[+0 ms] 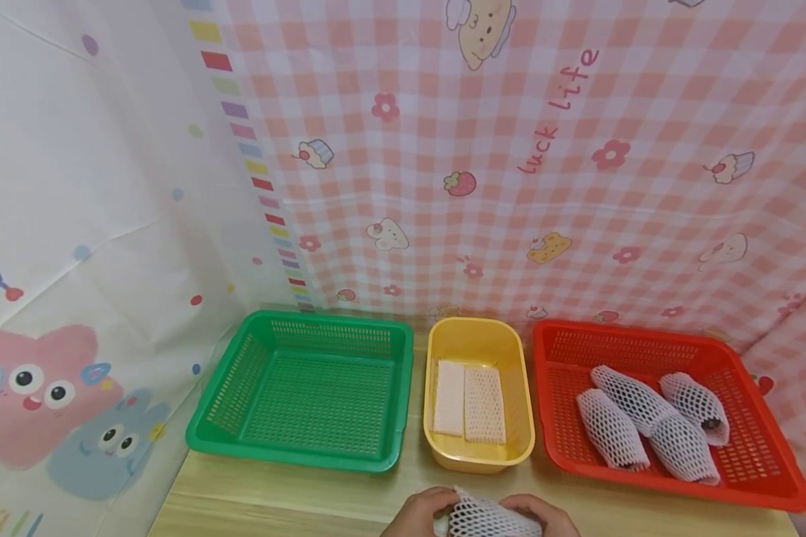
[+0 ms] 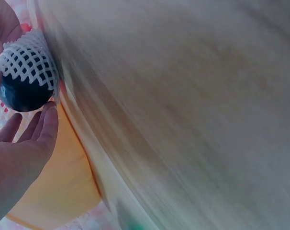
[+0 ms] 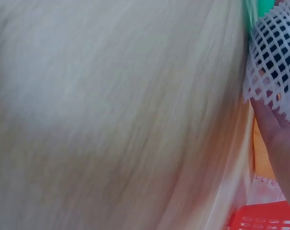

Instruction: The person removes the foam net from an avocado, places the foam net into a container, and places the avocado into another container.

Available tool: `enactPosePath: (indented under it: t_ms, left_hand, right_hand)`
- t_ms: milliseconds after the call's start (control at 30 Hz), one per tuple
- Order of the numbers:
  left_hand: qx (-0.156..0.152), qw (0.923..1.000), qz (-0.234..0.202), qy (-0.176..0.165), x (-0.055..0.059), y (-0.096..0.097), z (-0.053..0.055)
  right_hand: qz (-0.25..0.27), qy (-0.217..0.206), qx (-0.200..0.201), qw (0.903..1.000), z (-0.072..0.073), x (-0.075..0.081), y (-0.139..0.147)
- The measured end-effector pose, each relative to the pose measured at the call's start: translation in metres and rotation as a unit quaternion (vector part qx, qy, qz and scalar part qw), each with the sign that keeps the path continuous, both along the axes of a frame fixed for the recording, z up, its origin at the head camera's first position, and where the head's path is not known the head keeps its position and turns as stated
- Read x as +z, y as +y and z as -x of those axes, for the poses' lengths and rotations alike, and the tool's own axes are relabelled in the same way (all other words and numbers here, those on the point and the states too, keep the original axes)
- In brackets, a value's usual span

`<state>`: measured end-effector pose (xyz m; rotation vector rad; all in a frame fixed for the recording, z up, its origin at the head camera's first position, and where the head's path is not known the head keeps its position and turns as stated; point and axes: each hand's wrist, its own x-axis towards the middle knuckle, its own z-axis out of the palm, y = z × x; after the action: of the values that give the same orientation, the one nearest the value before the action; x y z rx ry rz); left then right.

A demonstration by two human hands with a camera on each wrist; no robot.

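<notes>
At the bottom edge of the head view, a white foam net sleeve (image 1: 492,517) lies between both hands. Inside it is a dark, glossy, rounded piece of produce (image 2: 26,94), its smooth end bare in the left wrist view; its kind does not show. My left hand (image 1: 419,514) holds the left end, its fingertips right at the bare dark end. My right hand (image 1: 542,513) grips the right end, its fingers partly behind the mesh in the right wrist view. Both palms are largely hidden.
A green basket (image 1: 198,440) stands left on the wooden table (image 1: 262,496). In the middle, a yellow basin (image 1: 480,462) contains two flat foam nets (image 1: 485,405). On the right, a red basket (image 1: 772,488) holds several net-wrapped dark items (image 1: 614,432). Patterned cloth (image 1: 416,149) hangs behind.
</notes>
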<state>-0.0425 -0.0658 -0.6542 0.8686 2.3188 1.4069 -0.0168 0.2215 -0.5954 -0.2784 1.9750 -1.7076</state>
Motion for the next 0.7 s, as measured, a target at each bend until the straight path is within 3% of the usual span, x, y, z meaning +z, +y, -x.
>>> enactPosePath:
  t_ms: [67, 167, 267, 400, 567, 700]
  left_hand:
    - [-0.004, 0.9998, -0.003, 0.022, 0.002, -0.001, 0.0]
    - [0.002, 0.9998, -0.003, 0.017, 0.0, -0.001, 0.001]
    - [0.015, 0.9991, 0.002, -0.039, -0.003, 0.0, 0.002]
    - [0.03, 0.9955, 0.017, -0.088, -0.005, -0.001, 0.004]
    - [0.031, 0.9969, 0.024, -0.069, -0.003, -0.002, 0.004]
    - [0.024, 0.9989, 0.022, -0.033, 0.001, -0.002, 0.002]
  right_hand:
    - [0.016, 0.003, -0.003, 0.9999, 0.0, -0.001, -0.001]
    - [0.023, 0.003, -0.016, 0.9996, 0.0, -0.002, -0.004]
    - [0.003, -0.011, -0.043, 0.999, 0.0, -0.005, -0.006]
    - [-0.031, -0.021, -0.061, 0.9975, 0.0, -0.006, -0.008]
    - [-0.033, -0.036, -0.067, 0.9966, 0.0, 0.0, -0.011]
    - [-0.025, -0.006, -0.07, 0.9972, -0.002, -0.002, -0.011]
